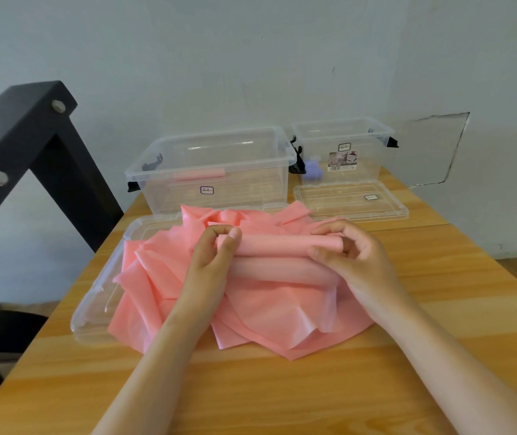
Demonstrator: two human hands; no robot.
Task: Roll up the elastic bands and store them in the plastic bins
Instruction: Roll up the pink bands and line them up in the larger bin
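The left hand [210, 262] is curling its fingers round the left end of a pink roll [276, 243] while the right hand [354, 262] is pinching its right end, both holding it just over a pile [250, 318] of loose pink bands that is lying partly on a clear lid [94, 309]. Behind them, on the wooden surface [282, 387] by a pale wall, a big bin [250, 158] is holding a second roll [199, 175], and a small bin [367, 158] is standing behind another lid [351, 211]. A black frame [15, 146] is running off the left edge, and a purple thing [313, 167] in the small bin is proving hard to make out.
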